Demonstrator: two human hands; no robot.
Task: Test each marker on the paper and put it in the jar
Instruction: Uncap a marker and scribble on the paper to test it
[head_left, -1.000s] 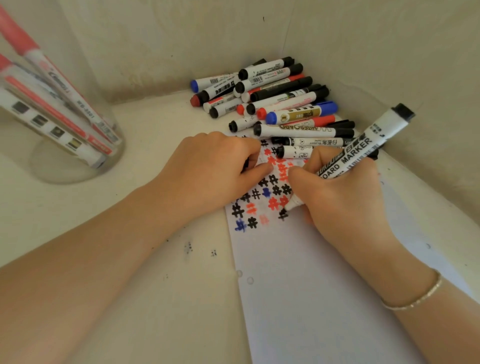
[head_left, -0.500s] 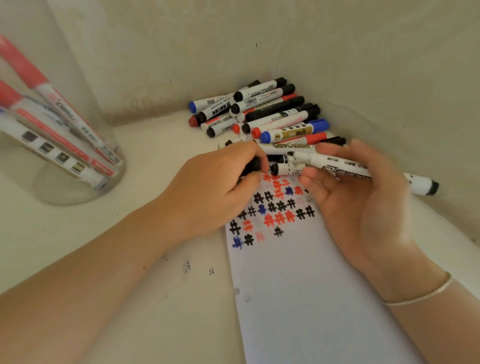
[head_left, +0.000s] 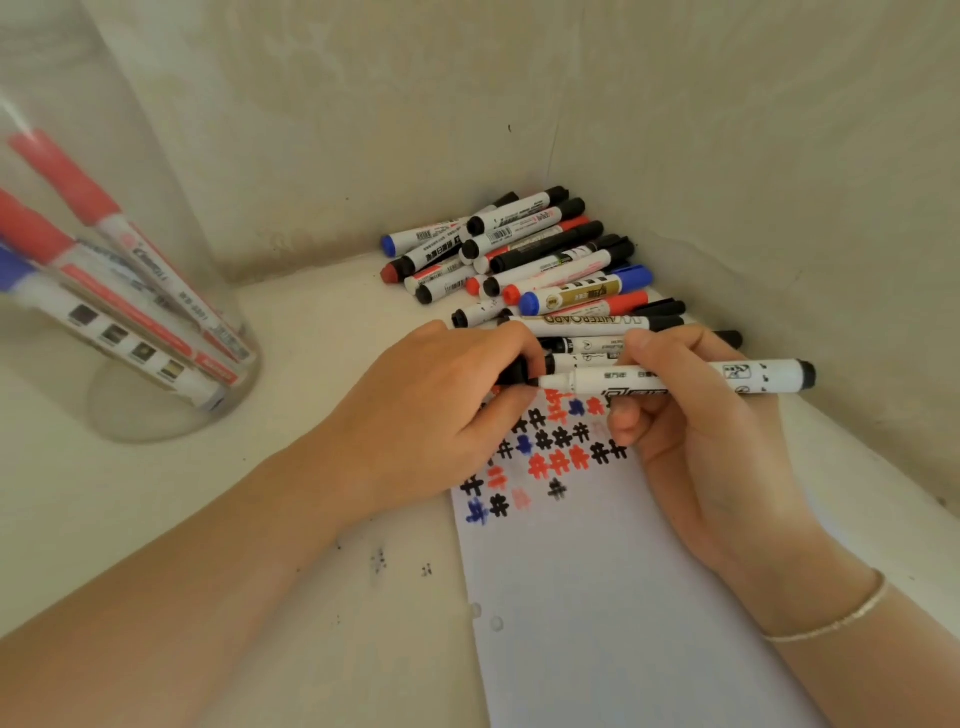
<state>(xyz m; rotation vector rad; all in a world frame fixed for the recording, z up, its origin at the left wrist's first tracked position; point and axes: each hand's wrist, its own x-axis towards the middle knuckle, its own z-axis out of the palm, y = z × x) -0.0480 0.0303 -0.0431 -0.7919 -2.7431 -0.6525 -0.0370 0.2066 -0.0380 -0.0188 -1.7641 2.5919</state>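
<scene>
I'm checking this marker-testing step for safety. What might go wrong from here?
1. The left hand pinches the black cap at the tip of the marker held by the right hand; a misaligned push could ink the fingers.
2. The left forearm passes close to the glass jar and might knock it.

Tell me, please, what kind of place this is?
Probably a plain corner of a room, used as a makeshift work spot: bare cream walls meet above a pale surface. A pile of markers, a marked paper and a glass jar lie there.
</scene>
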